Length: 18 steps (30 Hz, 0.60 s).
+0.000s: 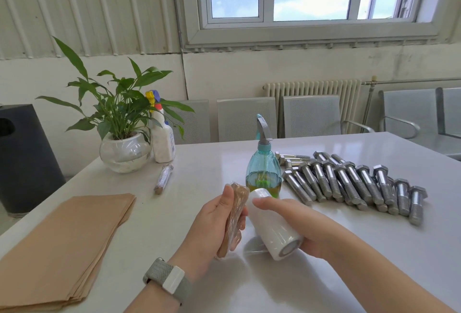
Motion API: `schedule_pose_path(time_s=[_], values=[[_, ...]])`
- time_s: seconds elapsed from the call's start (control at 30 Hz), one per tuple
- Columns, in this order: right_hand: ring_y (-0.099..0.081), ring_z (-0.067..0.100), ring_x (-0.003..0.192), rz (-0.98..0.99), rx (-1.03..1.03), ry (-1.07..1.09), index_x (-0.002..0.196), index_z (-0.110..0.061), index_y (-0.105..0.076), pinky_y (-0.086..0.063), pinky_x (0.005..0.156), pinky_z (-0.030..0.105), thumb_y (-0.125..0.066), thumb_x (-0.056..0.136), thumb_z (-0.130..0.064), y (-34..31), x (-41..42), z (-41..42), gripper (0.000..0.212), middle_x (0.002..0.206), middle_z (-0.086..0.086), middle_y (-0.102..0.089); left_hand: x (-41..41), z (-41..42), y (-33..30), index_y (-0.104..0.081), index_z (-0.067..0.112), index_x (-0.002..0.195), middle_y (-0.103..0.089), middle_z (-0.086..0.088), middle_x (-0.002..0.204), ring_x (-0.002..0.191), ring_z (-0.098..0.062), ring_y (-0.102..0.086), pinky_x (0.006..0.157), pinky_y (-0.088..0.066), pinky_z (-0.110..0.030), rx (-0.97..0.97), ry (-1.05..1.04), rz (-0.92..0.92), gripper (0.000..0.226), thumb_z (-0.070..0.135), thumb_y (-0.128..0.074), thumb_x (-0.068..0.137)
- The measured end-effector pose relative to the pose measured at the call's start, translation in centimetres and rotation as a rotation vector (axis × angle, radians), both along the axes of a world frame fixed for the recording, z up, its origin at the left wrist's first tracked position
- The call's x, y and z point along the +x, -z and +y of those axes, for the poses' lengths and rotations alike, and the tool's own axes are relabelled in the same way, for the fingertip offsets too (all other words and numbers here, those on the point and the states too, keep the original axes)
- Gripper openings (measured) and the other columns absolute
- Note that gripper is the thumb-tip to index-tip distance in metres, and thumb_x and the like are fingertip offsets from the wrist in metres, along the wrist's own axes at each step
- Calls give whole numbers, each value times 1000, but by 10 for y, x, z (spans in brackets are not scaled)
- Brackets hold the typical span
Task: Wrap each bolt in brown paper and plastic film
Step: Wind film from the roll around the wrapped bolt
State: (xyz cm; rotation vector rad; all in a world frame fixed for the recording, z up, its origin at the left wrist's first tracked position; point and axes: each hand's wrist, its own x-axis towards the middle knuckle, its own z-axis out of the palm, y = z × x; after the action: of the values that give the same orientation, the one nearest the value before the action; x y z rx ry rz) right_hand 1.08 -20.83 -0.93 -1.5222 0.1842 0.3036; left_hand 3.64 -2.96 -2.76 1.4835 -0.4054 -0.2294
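Fingers [225, 196] of the left hand [212, 223] curl round a paper-wrapped bolt [234, 215], gripping it upright above the table [324, 275]; film already glistens over its brown paper. Most of those fingers are hidden behind the bolt, so how tightly they close cannot be told. The right hand [296, 225] holds the roll of plastic film [273, 228] just beside the bolt, thumb lying straight along the top of the roll, the other fingers out of sight beneath it. Whether the film's free edge joins roll to bolt is hard to make out.

A teal spray bottle [263, 173] behind the hands holds a little yellowish liquid; its base is partly covered by the roll. A glass bowl [124, 154] holds a green plant [119, 103], with a white spray bottle [162, 143] beside it.

Bare steel bolts [354, 183] lie heaped at the right. One finished wrapped bolt [164, 178] lies far left of centre, and a stack of brown paper sheets [62, 245] sits near left, cut off by the frame edge.
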Motion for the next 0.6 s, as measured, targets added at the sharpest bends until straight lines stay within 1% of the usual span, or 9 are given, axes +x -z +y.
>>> schedule_pose_path(time_s=[0.13, 0.2, 0.27, 0.3, 0.37, 0.43, 0.5, 0.57, 0.6], values=[[-66, 22, 76, -29, 2, -9, 119, -10, -66, -53, 64, 28, -70, 84, -40, 0, 0, 1, 46, 94, 12, -69, 2, -4, 2, -68, 13, 75, -53, -5, 63, 45, -17, -44, 44, -39, -25, -20, -67, 32, 65, 67, -34, 91], [-66, 22, 79, -50, 17, -18, 118, -9, -67, -53, 69, 30, -70, 84, -41, 3, 0, 2, 47, 98, 13, -69, 2, -7, 4, -69, 19, 73, -53, -2, 62, 47, -17, -45, 47, -40, -27, -7, -106, 8, 62, 66, -34, 91], [-66, 20, 79, -78, 40, -9, 117, -12, -68, -53, 69, 31, -72, 80, -42, 5, -1, 6, 48, 96, 10, -69, 0, -8, 4, -69, 21, 75, -55, 2, 62, 51, -17, -47, 50, -39, -27, -21, -145, -5, 58, 65, -35, 90], [-67, 19, 77, -102, 50, 2, 114, -13, -70, -54, 68, 31, -74, 77, -43, 5, -1, 8, 48, 91, 8, -70, 0, -9, 4, -70, 21, 79, -58, 5, 62, 53, -14, -50, 51, -41, -25, -36, -157, -4, 56, 64, -35, 91], [-68, 18, 78, -162, 35, 40, 109, -15, -70, -54, 68, 31, -76, 73, -47, 7, -2, 15, 48, 88, 5, -71, 0, -10, 4, -70, 26, 95, -68, 14, 70, 60, -3, -62, 54, -47, -17, -65, -158, 4, 49, 60, -35, 93], [-70, 17, 85, -200, -10, 135, 114, -17, -63, -53, 71, 30, -75, 67, -58, 8, -4, 23, 64, 97, 3, -71, -1, -11, 6, -65, 30, 106, -70, 21, 79, 66, 7, -63, 58, -50, -13, -71, -137, -8, 44, 61, -36, 92], [-70, 15, 91, -225, -24, 238, 117, -22, -55, -55, 75, 30, -70, 62, -68, 11, -4, 31, 73, 107, 1, -69, -4, -13, 7, -60, 28, 105, -68, 13, 80, 68, -1, -62, 60, -49, -19, -89, -113, 17, 45, 65, -41, 87], [-68, 16, 98, -229, 15, 292, 116, -24, -52, -56, 86, 38, -62, 65, -73, 15, -4, 38, 72, 111, 1, -67, -6, -16, 7, -59, 26, 109, -72, 0, 97, 85, -12, -68, 70, -52, -28, -170, -89, 85, 45, 62, -47, 86], [-67, 18, 102, -223, 43, 312, 116, -25, -51, -53, 94, 43, -59, 71, -73, 17, -4, 41, 66, 112, 1, -67, -7, -18, 7, -60, 27, 113, -72, -1, 107, 96, -14, -70, 75, -54, -29, -224, -82, 114, 42, 58, -48, 87]])
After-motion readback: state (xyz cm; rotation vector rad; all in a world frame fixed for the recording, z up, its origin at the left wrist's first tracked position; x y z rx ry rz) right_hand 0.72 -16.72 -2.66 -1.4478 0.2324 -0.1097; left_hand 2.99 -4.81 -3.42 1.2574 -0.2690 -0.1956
